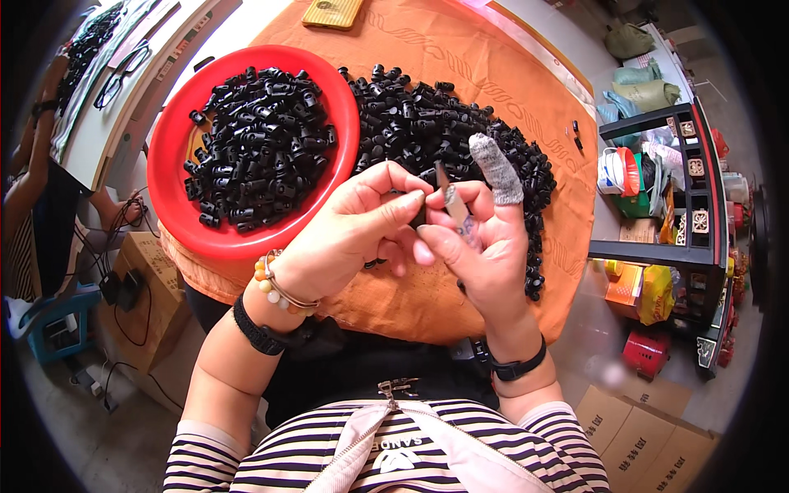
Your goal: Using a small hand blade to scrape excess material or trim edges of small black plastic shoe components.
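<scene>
My left hand (362, 222) is closed, pinching a small black plastic part (419, 215) between thumb and fingertips; most of that part is hidden. Close beside it, my right hand (493, 242) grips a small knife (454, 205), its pointed tip up. A grey knitted finger cover (497, 168) sits on the raised index finger of that hand. Both hands meet above the near part of the orange tablecloth (394, 308). Behind them spreads a heap of small black plastic parts (411, 123). To the left, a red round basin (168, 164) holds many more like them.
A yellow flat object (333, 11) lies at the table's far edge. On the right stands a black rack (641, 251) with bags and containers, above cardboard boxes (645, 440). At far left, another person's arm (34, 156) shows by a white table (103, 123).
</scene>
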Motion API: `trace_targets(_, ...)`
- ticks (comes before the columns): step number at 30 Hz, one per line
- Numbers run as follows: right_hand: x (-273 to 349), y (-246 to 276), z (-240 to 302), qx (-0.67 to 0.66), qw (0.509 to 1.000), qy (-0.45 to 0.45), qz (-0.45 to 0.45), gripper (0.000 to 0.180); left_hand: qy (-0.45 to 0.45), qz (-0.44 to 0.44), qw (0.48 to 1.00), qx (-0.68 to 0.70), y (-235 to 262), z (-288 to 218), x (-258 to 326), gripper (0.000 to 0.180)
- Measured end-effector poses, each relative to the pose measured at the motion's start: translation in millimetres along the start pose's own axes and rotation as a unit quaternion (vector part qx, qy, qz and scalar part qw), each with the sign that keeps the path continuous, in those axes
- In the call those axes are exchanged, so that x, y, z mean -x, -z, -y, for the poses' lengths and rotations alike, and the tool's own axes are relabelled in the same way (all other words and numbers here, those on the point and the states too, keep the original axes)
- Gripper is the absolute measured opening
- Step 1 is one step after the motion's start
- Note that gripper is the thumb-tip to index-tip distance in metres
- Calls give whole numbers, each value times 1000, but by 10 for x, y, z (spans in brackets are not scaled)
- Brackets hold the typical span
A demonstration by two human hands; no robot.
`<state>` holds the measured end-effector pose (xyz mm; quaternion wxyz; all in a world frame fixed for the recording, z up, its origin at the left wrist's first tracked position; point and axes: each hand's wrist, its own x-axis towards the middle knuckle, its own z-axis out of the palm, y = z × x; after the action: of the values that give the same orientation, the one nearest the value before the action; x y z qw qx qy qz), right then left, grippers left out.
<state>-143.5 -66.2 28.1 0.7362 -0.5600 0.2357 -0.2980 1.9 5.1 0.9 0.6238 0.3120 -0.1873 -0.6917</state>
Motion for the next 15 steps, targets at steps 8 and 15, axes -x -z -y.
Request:
trace_targets(8,9,125,-18,64,997,5,-35,61,-11,18,998,60,50,18,-41,24)
trace_targets(15,67,108,-25,5,998,-56,33,53,-21,57,993,99,62,-1,-33,25)
